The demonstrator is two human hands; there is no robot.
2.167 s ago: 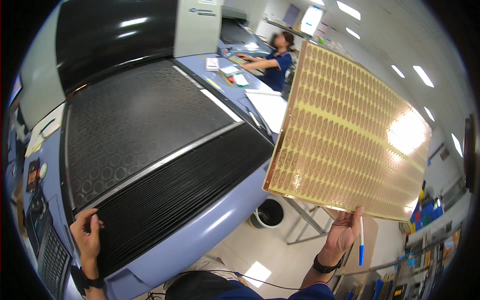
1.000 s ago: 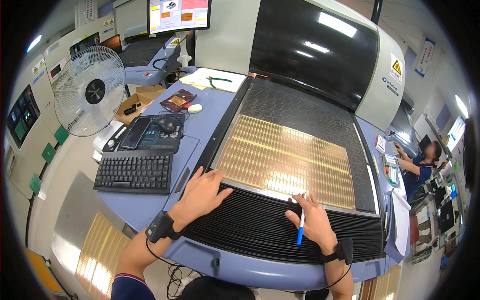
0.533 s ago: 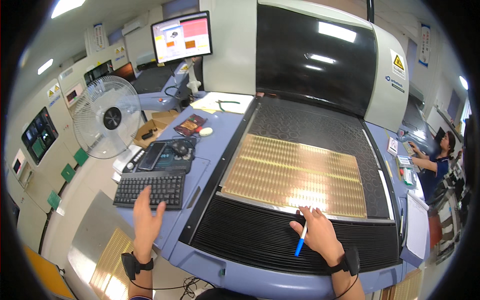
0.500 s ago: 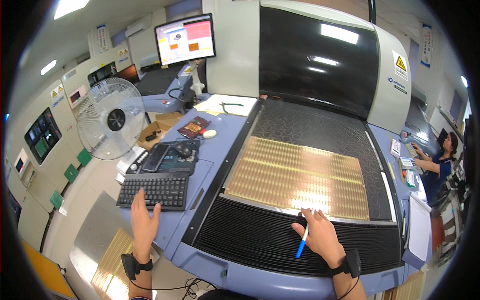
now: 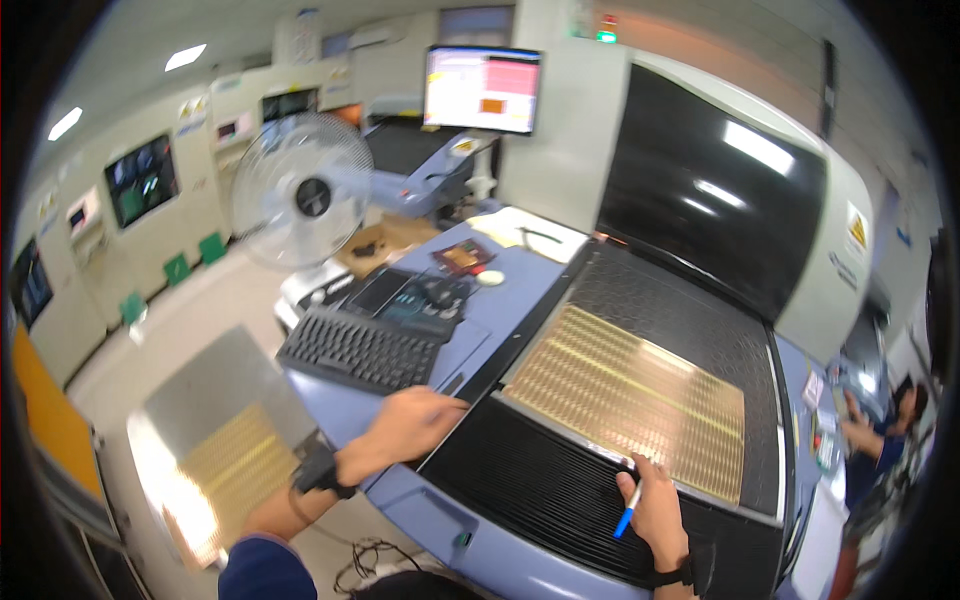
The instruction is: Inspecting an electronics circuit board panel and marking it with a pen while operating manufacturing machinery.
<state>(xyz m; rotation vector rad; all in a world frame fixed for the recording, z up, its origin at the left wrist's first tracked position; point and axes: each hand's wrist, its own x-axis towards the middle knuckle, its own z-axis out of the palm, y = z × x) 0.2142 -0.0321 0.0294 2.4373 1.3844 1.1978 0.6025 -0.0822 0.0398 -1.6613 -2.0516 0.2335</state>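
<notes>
My right hand [image 5: 657, 508] holds a white marker pen with a blue end [image 5: 627, 518], its fingers by the near edge of a copper-coloured circuit board panel [image 5: 640, 400]. That panel lies flat on the machine's dark bed [image 5: 690, 290], behind a black ribbed strip [image 5: 540, 480]. My left hand [image 5: 412, 425] reaches across to the bed's left edge, near the keyboard [image 5: 360, 348]. Its fingers are somewhat blurred and loosely bent, with nothing visible in them. A second patterned panel [image 5: 235, 465] rests on a metal plate [image 5: 205, 385] at the lower left, beside my left forearm.
A monitor [image 5: 483, 90], a standing fan [image 5: 305, 195], a phone [image 5: 380, 292] and a mouse [image 5: 447, 290] are on the left. The machine's dark hood [image 5: 715, 190] rises behind the bed. Another person [image 5: 880, 440] works at the far right. Cables [image 5: 370, 560] hang below.
My left hand has swung right, from over the keyboard to the bed's left edge. The view has turned left and tilted. My right hand still grips the marker pen near the panel's edge.
</notes>
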